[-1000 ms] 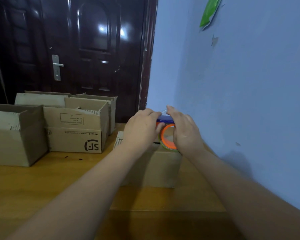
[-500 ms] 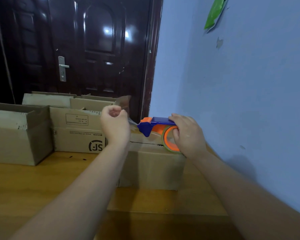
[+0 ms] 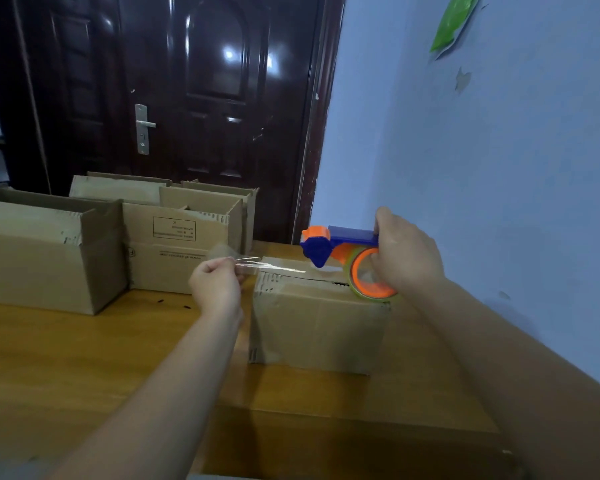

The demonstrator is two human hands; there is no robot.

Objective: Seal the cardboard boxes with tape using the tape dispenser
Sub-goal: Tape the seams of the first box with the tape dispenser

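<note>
Left hand pinches the tape, right hand grips the dispenser; keep it taut over the apparently open seam of the box.

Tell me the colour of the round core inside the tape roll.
Orange: the round plastic core shows best in the head view.

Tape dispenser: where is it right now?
Head view, right of centre: the tape dispenser is held by the right hand over the near box, beside the blue wall; the left hand pinches its tape.
</note>
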